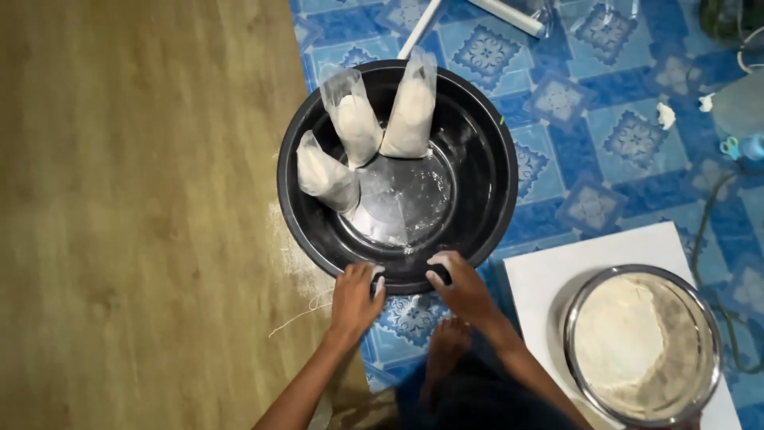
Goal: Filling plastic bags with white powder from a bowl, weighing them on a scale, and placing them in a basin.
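A large black round basin [485, 183] sits on the floor in front of me. Three clear plastic bags filled with white powder lean against its far-left inner wall: one at the left [325, 173], one in the middle [354, 119] and one at the right [411, 111]. White powder dusts the basin's bottom. My left hand [355, 296] grips the basin's near rim, fingers curled over the edge. My right hand [460, 284] grips the same rim just to the right.
A metal bowl [643, 344] full of pale flour rests on a white board [557, 271] at the lower right. Blue patterned flooring [589, 119] lies under the basin, wood-look flooring [135, 215] to the left. White tubes [509, 14] and small scraps lie at the top. My foot [446, 350] is below the basin.
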